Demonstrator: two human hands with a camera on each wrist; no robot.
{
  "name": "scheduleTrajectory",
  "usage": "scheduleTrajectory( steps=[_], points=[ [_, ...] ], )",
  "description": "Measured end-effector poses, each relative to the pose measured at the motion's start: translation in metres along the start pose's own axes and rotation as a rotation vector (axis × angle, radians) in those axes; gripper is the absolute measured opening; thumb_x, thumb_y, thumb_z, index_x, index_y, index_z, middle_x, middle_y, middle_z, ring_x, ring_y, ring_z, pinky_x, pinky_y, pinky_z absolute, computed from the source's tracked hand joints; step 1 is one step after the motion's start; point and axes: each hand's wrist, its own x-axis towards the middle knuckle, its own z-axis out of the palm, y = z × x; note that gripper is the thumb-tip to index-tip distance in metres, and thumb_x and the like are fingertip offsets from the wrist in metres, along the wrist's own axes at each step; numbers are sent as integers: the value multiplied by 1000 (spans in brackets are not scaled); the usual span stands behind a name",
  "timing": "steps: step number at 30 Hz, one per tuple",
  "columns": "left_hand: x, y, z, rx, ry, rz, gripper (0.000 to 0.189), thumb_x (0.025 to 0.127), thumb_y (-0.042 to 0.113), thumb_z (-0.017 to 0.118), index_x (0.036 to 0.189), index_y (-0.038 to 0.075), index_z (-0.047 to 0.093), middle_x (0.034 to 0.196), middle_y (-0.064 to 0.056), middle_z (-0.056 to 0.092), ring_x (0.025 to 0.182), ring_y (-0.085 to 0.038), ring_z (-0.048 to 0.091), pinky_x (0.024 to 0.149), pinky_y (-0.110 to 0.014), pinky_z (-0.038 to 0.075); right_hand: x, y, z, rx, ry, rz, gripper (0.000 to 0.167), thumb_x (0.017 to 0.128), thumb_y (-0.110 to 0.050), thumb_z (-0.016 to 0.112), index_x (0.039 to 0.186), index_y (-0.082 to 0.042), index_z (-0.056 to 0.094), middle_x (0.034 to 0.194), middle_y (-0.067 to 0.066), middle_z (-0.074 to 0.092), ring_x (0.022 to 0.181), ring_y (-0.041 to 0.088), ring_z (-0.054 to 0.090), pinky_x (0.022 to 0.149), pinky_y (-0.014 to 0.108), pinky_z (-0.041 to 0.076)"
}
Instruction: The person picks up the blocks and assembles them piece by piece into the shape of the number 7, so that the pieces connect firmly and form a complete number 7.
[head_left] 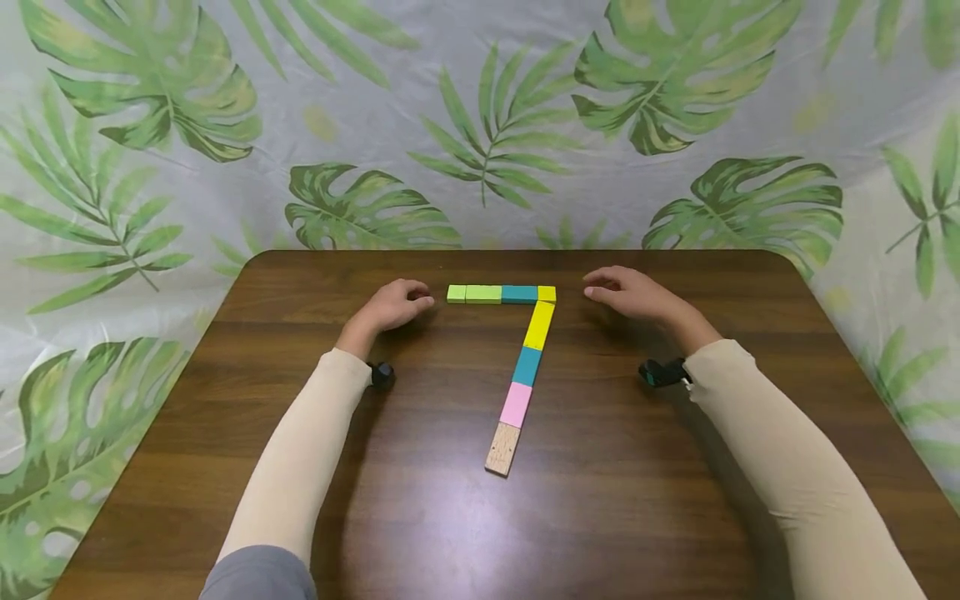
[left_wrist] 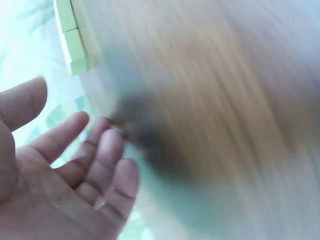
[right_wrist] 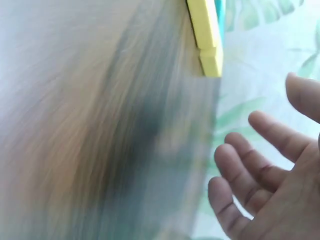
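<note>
Coloured wooden blocks lie on the table in the shape of a 7. Its top row runs from a small green block [head_left: 456,294] through a longer green block [head_left: 483,294] and a teal block [head_left: 519,294] to a small yellow block [head_left: 547,293]. Down the slanted stem come a yellow block [head_left: 539,325], a teal block [head_left: 527,367], a pink block [head_left: 516,405] and a bare wood block [head_left: 502,448]. My left hand [head_left: 395,304] is just left of the row, fingers loosely bent, holding nothing. Right of the corner, my right hand [head_left: 628,292] is likewise relaxed and holds nothing.
The brown wooden table [head_left: 600,500] has rounded far corners. Behind it hangs a leaf-patterned cloth [head_left: 517,225]. A dark wrist camera [head_left: 382,376] sits on the left wrist, another dark device [head_left: 663,372] on the right.
</note>
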Motion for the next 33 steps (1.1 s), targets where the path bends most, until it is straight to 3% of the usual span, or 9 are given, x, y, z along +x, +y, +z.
scheduleTrajectory(
  steps=[4, 10, 14, 19, 23, 28, 33],
  points=[
    [-28, -4, -7, 136, -14, 37, 57, 103, 34, 48, 149, 0, 41, 152, -23, 42, 142, -41, 39, 115, -55, 34, -47, 3, -4, -140, 43, -89, 53, 103, -35, 53, 144, -2, 48, 144, 26, 47, 126, 43, 51, 100, 60, 44],
    [-77, -14, 0, 290, 104, 125, 57, 100, 31, 55, 146, -1, 45, 151, -23, 44, 140, -44, 41, 113, -60, 35, -107, 10, 5, -338, 142, -198, 48, 97, -28, 64, 136, 0, 57, 132, 25, 57, 120, 45, 54, 97, 62, 44],
    [-96, -18, 8, 319, 153, 120, 57, 100, 31, 57, 147, 2, 45, 152, -21, 44, 140, -44, 40, 112, -62, 35, -131, 21, 12, -364, 184, -197, 46, 95, -25, 67, 133, 0, 59, 131, 24, 58, 122, 46, 52, 98, 63, 43],
    [-97, -17, 12, 307, 169, 124, 58, 100, 31, 56, 149, 2, 42, 153, -21, 42, 141, -44, 38, 113, -61, 33, -147, 33, 20, -398, 208, -185, 48, 93, -25, 69, 133, -1, 58, 132, 25, 55, 122, 46, 52, 96, 63, 44],
    [-92, -12, 10, 320, 192, 128, 60, 100, 32, 56, 150, 3, 40, 153, -20, 42, 142, -44, 37, 111, -65, 32, -153, 39, 24, -526, 264, -194, 50, 89, -25, 74, 131, -2, 60, 130, 24, 56, 114, 45, 56, 88, 62, 47],
    [-86, -1, 9, 386, 245, 117, 63, 99, 33, 58, 150, 2, 39, 154, -20, 41, 143, -43, 36, 110, -64, 34, -149, 37, 25, -668, 404, -245, 52, 83, -22, 78, 128, -1, 62, 124, 24, 58, 104, 45, 59, 74, 59, 49],
    [-79, 10, 15, 469, 333, 89, 64, 99, 36, 56, 151, 2, 37, 155, -20, 39, 144, -40, 33, 113, -61, 33, -138, 26, 29, -707, 445, -216, 55, 86, -24, 76, 133, -3, 58, 134, 25, 54, 116, 47, 53, 81, 63, 45]
  ],
)
